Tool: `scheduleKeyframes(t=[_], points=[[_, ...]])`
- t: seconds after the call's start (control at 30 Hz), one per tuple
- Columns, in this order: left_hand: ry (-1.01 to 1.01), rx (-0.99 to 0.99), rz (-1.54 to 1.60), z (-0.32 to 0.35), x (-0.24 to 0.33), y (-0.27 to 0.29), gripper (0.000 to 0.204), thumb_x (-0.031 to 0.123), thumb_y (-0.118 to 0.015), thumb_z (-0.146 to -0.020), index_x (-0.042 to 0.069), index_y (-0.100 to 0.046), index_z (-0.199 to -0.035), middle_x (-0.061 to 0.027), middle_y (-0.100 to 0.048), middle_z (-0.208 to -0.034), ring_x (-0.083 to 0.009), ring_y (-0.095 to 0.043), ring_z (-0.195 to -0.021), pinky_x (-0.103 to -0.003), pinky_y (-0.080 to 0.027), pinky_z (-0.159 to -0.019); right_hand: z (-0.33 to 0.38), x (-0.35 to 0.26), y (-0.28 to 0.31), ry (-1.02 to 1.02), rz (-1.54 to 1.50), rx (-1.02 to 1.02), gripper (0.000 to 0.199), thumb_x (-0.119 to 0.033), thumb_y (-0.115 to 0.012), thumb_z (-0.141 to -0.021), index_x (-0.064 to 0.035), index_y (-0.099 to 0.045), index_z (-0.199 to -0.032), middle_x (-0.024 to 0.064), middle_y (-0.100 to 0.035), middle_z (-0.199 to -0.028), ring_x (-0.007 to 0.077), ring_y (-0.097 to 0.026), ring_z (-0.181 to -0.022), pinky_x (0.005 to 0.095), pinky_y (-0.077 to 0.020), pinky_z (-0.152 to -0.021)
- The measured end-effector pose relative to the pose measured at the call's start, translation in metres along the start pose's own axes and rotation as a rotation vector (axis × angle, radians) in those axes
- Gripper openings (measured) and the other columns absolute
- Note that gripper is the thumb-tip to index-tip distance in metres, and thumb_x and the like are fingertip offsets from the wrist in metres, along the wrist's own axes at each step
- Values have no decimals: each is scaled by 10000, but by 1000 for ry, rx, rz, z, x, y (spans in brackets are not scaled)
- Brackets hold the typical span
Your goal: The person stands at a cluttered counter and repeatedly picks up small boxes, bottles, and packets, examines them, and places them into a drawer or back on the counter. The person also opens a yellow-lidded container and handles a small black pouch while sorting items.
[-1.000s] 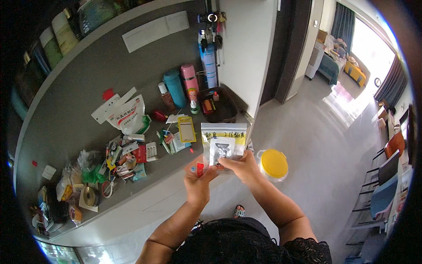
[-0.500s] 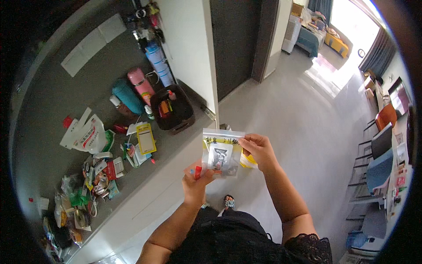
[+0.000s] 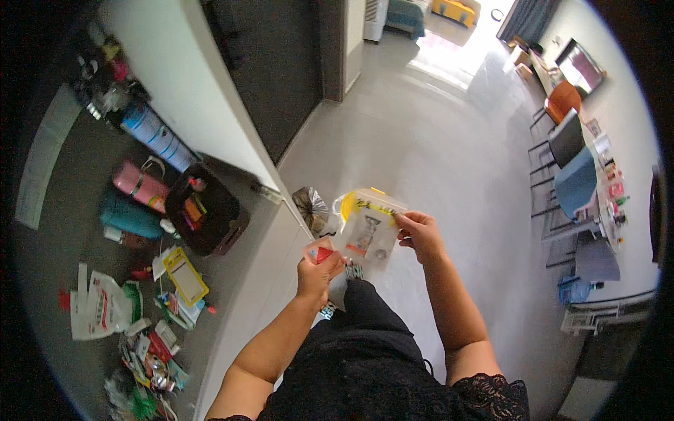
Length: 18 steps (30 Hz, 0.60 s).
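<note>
A clear zip bag [image 3: 379, 247] with a yellow printed band and a grey picture on it hangs tilted in front of me. My right hand [image 3: 417, 235] pinches its upper right side. In my left hand [image 3: 319, 277] is a small clear packet [image 3: 316, 247] with a red patch, gripped between thumb and fingers. That hand's fingertips come close to the bag's lower left edge; whether they touch it I cannot tell.
To the left, a dark counter [image 3: 235, 277] bears a brown bin [image 3: 225, 235], a pink flask [image 3: 140, 186], a teal bottle [image 3: 130, 216], a white pouch [image 3: 102, 309] and a yellow-framed card [image 3: 186, 275]. A dark plastic bag [image 3: 309, 203] is beyond my hands. Chairs [image 3: 576, 179] line a table at right.
My view has swung right, and the counter has shifted left and down. The zip bag has tilted, and the red-patched packet now shows apart from it in my left hand.
</note>
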<state>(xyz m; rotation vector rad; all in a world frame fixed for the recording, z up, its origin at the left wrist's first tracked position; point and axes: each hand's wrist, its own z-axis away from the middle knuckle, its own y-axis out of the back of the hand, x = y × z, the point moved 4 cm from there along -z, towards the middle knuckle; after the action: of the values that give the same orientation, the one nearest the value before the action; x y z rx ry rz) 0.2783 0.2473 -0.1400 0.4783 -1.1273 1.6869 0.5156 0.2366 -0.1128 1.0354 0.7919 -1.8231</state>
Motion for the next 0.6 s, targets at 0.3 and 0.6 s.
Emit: scheduleKeyframes(t=[0.3,0.6], points=[[79,75,-104,-41,-9,25,333,1,-633,-765,78,-422,-1012,-79,-571,-817,-204,-615,-722,-333,-552,-615,-68,123,98,-59,-297,514,189,-136,-616,-816,-10,-573,-950,70,-599,-728,137,-567,-543,268,-511,-473],[256,101,-183,-84,-45,26,271,68,-598,-822,63,-471,-1062,-98,-585,-851,-222,-618,-738,-326,-542,-622,-133,195,93,-372,-465,604,134,-88,-488,-858,15,-496,-943,123,-572,-724,209,-611,-583,304,-512,-449]])
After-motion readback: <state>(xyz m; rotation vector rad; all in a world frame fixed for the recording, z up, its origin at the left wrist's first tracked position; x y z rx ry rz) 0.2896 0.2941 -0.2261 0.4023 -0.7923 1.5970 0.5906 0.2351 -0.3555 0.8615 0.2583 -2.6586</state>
